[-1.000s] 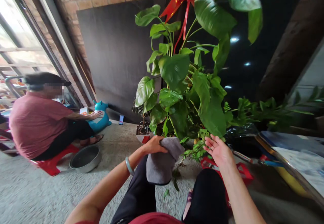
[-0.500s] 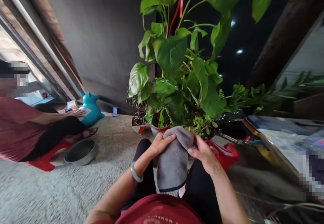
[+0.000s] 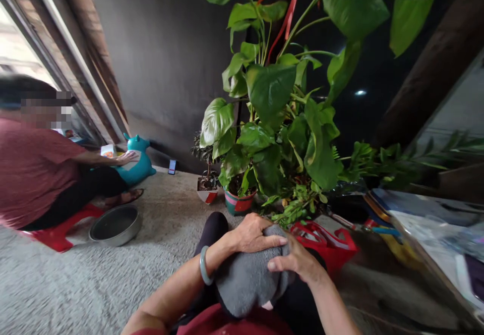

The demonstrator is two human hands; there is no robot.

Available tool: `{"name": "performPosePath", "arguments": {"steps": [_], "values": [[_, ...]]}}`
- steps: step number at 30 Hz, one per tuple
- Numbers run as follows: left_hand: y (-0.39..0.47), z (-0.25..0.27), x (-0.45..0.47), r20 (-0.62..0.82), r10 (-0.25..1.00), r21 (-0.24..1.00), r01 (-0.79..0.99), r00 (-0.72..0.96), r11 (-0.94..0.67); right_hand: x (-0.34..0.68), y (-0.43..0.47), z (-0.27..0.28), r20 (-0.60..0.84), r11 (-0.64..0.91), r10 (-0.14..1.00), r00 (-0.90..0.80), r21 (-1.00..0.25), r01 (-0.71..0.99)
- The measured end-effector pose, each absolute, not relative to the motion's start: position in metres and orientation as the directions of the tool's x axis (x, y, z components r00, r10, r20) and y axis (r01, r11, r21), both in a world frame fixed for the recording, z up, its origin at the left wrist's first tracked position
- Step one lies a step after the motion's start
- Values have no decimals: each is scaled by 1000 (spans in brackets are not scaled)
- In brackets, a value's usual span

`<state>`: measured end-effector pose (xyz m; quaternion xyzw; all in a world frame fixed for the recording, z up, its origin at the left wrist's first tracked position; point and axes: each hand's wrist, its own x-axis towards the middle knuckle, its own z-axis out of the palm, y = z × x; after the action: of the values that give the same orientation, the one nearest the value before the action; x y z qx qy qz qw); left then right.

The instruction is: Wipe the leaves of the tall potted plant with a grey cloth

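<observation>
Both hands are closed on a gray cloth [image 3: 245, 279], which is bunched up over the lap, in front of the person's red shirt [image 3: 230, 322] and between the legs in dark trousers [image 3: 215, 226]. The left hand [image 3: 254, 234] lies across the upper part of the cloth with its thumb stretched toward the right; a pale bangle [image 3: 205, 265] circles that wrist. The right hand [image 3: 297, 259] grips the cloth from the other side, its thumb pressed on the near face and its fingers mostly hidden behind the fabric. The lower part of the cloth droops in loose folds toward the shirt. Beyond the hands, a tall plant [image 3: 270, 90] with broad green leaves rises in front of a dark panel [image 3: 162, 62], and red ribbon [image 3: 289, 17] hangs among its upper stems. At its foot on the concrete floor [image 3: 162, 219] stand a striped pot [image 3: 239, 203] and, just to the left, a smaller pot [image 3: 207, 191]. A red bag-like object [image 3: 336, 249] sits just beyond the right hand, and farther right is a cluttered surface [image 3: 416, 226]. On the left, another person [image 3: 38, 168] sits on a red stool [image 3: 62, 231], one hand resting on a blue animal-shaped toy [image 3: 139, 171]. A gray basin [image 3: 115, 224] stands near that stool, and a phone [image 3: 172, 167] leans upright near the toy.
</observation>
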<state>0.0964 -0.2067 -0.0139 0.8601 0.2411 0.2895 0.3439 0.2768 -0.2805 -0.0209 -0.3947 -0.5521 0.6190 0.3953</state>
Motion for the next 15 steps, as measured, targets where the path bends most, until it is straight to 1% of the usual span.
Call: {"name": "performPosePath", "arguments": {"steps": [3,5,7,9,10,11,12,13,14,15], "values": [[-207,-16,91,368,582,681,216,725,-699,270,-283,-22,-143,-177,922,-359,-982,-61],[-207,-18,91,399,599,694,198,695,-692,264,-284,-24,-193,-221,934,-302,-973,-63],[-202,-23,92,413,654,757,160,634,-634,255,-285,-28,-235,-255,945,-229,-965,-63],[-185,-30,87,384,780,867,98,495,-489,246,-286,-35,-276,-289,949,-153,-955,-69],[-172,-33,82,334,865,927,36,375,-373,243,-288,-38,-291,-300,950,-117,-951,-76],[-155,-36,73,246,939,969,-58,239,-239,241,-289,-41,-304,-312,948,-91,-946,-89],[-137,-38,63,111,991,976,-198,81,-93,240,-292,-42,-317,-324,945,-78,-940,-108],[-117,-39,50,-52,998,929,-369,-47,31,241,-294,-43,-329,-335,942,-70,-933,-131],[-96,-39,36,-218,970,839,-529,-106,131,243,-296,-42,-342,-348,938,-60,-925,-156],[-76,-39,22,-346,934,727,-654,-86,209,246,-298,-41,-355,-357,934,-46,-917,-180]]}}
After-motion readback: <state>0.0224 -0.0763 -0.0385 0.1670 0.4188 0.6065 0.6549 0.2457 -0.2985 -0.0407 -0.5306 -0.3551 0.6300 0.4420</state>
